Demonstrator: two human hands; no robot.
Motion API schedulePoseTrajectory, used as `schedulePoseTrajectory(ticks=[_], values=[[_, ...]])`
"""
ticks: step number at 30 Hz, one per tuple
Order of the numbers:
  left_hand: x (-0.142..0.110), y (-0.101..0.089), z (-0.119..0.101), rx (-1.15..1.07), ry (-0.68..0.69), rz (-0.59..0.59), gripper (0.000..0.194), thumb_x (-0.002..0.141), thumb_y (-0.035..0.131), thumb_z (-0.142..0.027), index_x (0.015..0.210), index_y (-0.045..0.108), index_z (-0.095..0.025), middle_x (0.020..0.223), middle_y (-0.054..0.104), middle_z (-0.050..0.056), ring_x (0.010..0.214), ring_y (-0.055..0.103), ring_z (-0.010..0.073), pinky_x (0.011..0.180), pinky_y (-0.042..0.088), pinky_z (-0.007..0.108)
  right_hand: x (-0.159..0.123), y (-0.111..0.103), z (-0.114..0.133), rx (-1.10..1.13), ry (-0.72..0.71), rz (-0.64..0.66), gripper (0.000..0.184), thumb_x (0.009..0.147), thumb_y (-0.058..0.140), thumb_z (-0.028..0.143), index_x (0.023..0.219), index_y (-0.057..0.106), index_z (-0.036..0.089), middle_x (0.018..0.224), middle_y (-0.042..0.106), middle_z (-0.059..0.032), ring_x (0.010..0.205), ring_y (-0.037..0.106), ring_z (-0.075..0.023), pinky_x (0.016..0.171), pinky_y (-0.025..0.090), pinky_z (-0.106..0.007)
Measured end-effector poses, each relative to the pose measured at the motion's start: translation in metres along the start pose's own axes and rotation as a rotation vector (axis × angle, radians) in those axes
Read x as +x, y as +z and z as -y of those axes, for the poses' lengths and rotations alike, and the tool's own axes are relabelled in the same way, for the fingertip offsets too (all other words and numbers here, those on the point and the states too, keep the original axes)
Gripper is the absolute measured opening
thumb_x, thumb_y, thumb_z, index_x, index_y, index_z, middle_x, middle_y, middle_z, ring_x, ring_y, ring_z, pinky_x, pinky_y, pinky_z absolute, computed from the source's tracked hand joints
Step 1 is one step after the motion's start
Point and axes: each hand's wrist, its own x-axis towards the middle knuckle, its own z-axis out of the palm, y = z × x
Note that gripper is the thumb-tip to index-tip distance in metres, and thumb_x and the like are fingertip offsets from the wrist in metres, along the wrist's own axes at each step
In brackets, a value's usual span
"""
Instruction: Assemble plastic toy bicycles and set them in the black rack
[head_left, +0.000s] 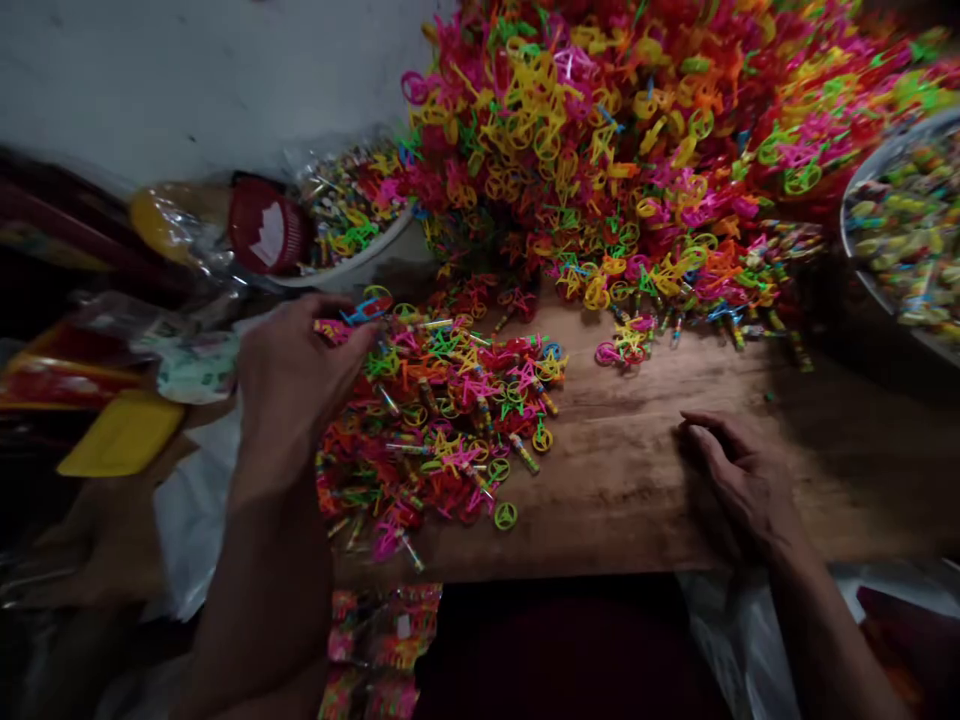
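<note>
Nearest, below the front edge of the brown wooden counter (630, 460): a strip of clear plastic packets (386, 640) with bright-coloured contents. Farther in, on the right part of the counter, the bare right hand (739, 485), with fingers loosely bent, only a small gap between thumb and index finger, and nothing visible in hold. Well apart from those fingers, to the left, a low pile of small plastic pieces in pink, yellow, green and orange (450, 440), some with wheel-like rings and some with clear tubes.

At the far left corner of this pile, the bare left hand (304, 365), with thumb and index finger narrowly apart. Between or just beyond their tips, a small bright-blue plastic piece (364, 312); because of the blur, cannot tell whether pinched or only touched.

By judgement, now at the step of picking or gathering from the low pile; for the next move, probably needing a sure pinch on the blue piece, without dragging tangled neighbours.

Beyond the left hand, a white round container of small multicoloured pieces (364, 268). At right, a metal-rimmed round basin (851, 240) with similar filling. Farthest, against the wall, a tall heap of red, yellow and pink plastic pieces (600, 150).
</note>
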Motion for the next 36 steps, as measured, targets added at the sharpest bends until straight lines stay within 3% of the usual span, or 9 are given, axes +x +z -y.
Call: schedulePoseTrajectory(ticks=[3, 6, 9, 11, 16, 22, 28, 32, 36], values=[[0.014, 0.016, -0.001, 0.401, -0.022, -0.412, 0.053, 0.087, 0.071, -0.045, 0.135, 0.063, -0.023, 0.143, 0.064, 0.008, 0.138, 0.048, 0.0428, 0.105, 0.039, 0.059, 0.0, 0.003, 0.002, 0.014, -0.016, 0.002, 0.021, 0.095, 0.062, 0.039, 0.101, 0.075, 0.024, 0.098, 0.078, -0.0042, 0.088, 0.074, -0.0203, 0.079, 0.059, -0.035], [0.017, 0.061, -0.027, 0.379, 0.138, -0.373, 0.043, 0.097, 0.057, -0.036, 0.133, 0.064, -0.014, 0.144, 0.062, 0.014, 0.138, 0.051, 0.0355, 0.115, 0.035, 0.057, 0.001, 0.004, 0.004, 0.018, -0.027, 0.028, 0.021, 0.095, 0.062, 0.039, 0.102, 0.075, 0.024, 0.098, 0.079, -0.0045, 0.088, 0.074, -0.0204, 0.079, 0.059, -0.035], [0.018, 0.124, -0.069, 0.299, 0.359, -0.056, 0.026, 0.1, 0.049, -0.024, 0.109, 0.073, -0.02, 0.11, 0.077, 0.006, 0.105, 0.069, 0.0205, 0.097, 0.052, 0.036, 0.003, 0.005, 0.006, 0.017, -0.018, 0.034, 0.023, 0.094, 0.063, 0.04, 0.101, 0.076, 0.023, 0.096, 0.079, -0.005, 0.086, 0.074, -0.0201, 0.076, 0.059, -0.034], [0.023, 0.164, -0.098, 0.37, 0.454, 0.256, 0.03, 0.102, 0.044, -0.019, 0.106, 0.073, -0.016, 0.109, 0.076, 0.01, 0.101, 0.07, 0.0216, 0.087, 0.052, 0.033, 0.001, 0.005, 0.007, 0.025, 0.0, 0.032, 0.024, 0.095, 0.062, 0.041, 0.102, 0.076, 0.023, 0.096, 0.079, -0.0052, 0.086, 0.074, -0.0199, 0.076, 0.059, -0.034], [0.049, 0.222, -0.134, 0.509, 0.407, 0.445, 0.035, 0.099, 0.04, -0.01, 0.114, 0.072, -0.014, 0.11, 0.074, 0.017, 0.105, 0.073, 0.028, 0.081, 0.05, 0.033, -0.005, -0.009, 0.005, 0.028, 0.024, -0.044, 0.023, 0.098, 0.058, 0.038, 0.105, 0.075, 0.023, 0.096, 0.078, -0.0051, 0.087, 0.075, -0.0198, 0.078, 0.059, -0.034], [0.072, 0.242, -0.127, 0.581, 0.353, 0.499, 0.038, 0.099, 0.038, -0.009, 0.118, 0.07, -0.013, 0.103, 0.075, 0.021, 0.103, 0.074, 0.0318, 0.082, 0.051, 0.035, 0.035, -0.035, -0.004, -0.319, -0.108, -0.269, 0.023, 0.098, 0.052, 0.028, 0.103, 0.073, 0.02, 0.098, 0.076, -0.0107, 0.087, 0.072, -0.0244, 0.08, 0.058, -0.039], [0.065, 0.235, -0.118, 0.587, 0.329, 0.534, 0.032, 0.101, 0.043, -0.019, 0.116, 0.071, -0.017, 0.102, 0.076, 0.017, 0.1, 0.074, 0.0301, 0.081, 0.051, 0.034, 0.099, -0.034, -0.018, -0.655, -0.088, -0.229, 0.032, 0.092, 0.049, 0.019, 0.116, 0.069, 0.016, 0.116, 0.071, -0.0183, 0.105, 0.066, -0.0332, 0.088, 0.053, -0.045], [0.057, 0.229, -0.108, 0.314, 0.384, 0.534, 0.036, 0.101, 0.052, -0.023, 0.135, 0.063, -0.02, 0.115, 0.076, 0.012, 0.106, 0.072, 0.0229, 0.089, 0.05, 0.029, 0.118, -0.028, -0.043, -0.76, -0.101, -0.205, 0.023, 0.081, 0.054, 0.014, 0.098, 0.068, 0.019, 0.103, 0.067, -0.0153, 0.085, 0.06, -0.0269, 0.071, 0.045, -0.04], [0.043, 0.221, -0.108, 0.304, 0.242, 0.401, 0.033, 0.103, 0.048, -0.022, 0.13, 0.066, -0.015, 0.11, 0.076, 0.013, 0.103, 0.072, 0.0247, 0.09, 0.05, 0.033, 0.119, -0.032, -0.05, -0.667, -0.194, -0.223, 0.009, 0.083, 0.055, 0.016, 0.08, 0.061, 0.021, 0.097, 0.064, -0.0126, 0.077, 0.052, -0.0205, 0.067, 0.038, -0.036]])
